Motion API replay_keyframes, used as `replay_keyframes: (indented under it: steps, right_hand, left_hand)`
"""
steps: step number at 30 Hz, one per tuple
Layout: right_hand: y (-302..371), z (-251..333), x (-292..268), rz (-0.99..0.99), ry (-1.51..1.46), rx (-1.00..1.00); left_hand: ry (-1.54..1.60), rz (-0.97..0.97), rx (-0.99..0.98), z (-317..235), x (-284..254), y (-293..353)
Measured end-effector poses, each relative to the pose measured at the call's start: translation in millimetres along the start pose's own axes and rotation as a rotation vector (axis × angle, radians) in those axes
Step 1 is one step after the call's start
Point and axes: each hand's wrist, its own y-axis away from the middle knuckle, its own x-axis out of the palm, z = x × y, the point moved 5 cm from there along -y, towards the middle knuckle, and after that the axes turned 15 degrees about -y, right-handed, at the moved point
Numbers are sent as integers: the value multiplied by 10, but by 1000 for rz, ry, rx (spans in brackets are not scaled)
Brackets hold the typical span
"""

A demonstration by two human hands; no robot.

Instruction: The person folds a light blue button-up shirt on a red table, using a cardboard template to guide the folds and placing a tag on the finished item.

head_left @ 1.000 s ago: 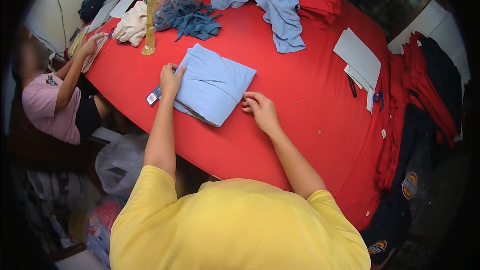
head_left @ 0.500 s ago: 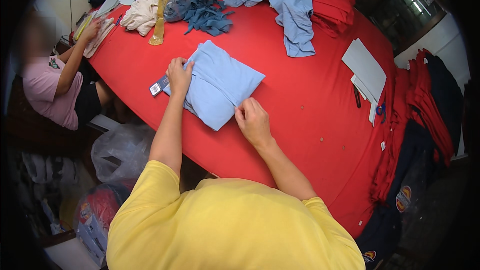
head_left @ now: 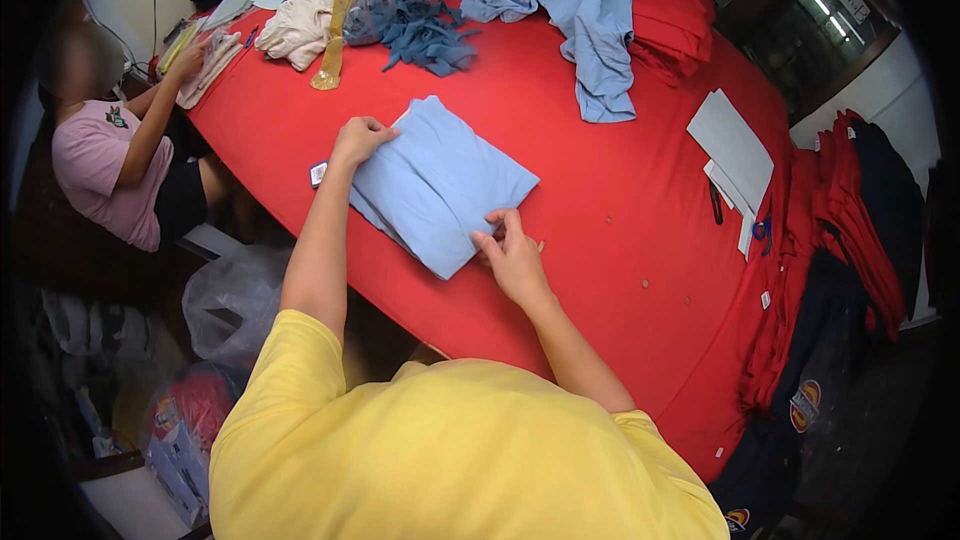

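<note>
A folded light blue garment (head_left: 440, 180) lies flat on the red-covered table in front of me, roughly a square turned at an angle. My left hand (head_left: 362, 140) is at its upper left edge, the cloth pinched between thumb and fingers. Beside my left forearm a small white and dark tag (head_left: 318, 174) sticks out, partly hidden by that arm. My right hand (head_left: 514, 258) is at the lower right edge, thumb and fingertips closed on the fabric there.
Beyond lie a loose blue garment (head_left: 598, 40), teal cloth scraps (head_left: 435, 35), a cream cloth (head_left: 298, 25) and a red stack (head_left: 668, 20). White cards (head_left: 735, 145) and blue-handled scissors (head_left: 762, 230) rest at right. A person in pink (head_left: 105, 165) sits at left, handling cloth.
My left hand has shifted to the garment's upper left edge, and its top now looks smoother. More of the tag is hidden. The fingers of my right hand have changed position at the edge.
</note>
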Motion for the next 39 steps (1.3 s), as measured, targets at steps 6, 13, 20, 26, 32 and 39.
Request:
replay_keyframes:
  steps: [6,13,20,26,32,39]
  right_hand:
    - [-345,204,-584,-159,174,-275]
    - [-335,402,-406,-67,644,-558]
    - [-496,415,-193,-62,737,-805]
    - [-125,495,-159,-87,683,-782]
    - [-131,421,-348,1,610,-538]
    - [-613,363,-487,-193,799,-481]
  left_hand:
    - [-164,-22,63,-49,48,397]
    - [-97,-82,-15,-23,175,633]
    - [-136,-43,-22,-61,149,597]
    - [41,-27,-38,65,169,655]
    - [-19,-67,36,-37,188,838]
    - [101,-84,65,-178,495,1228]
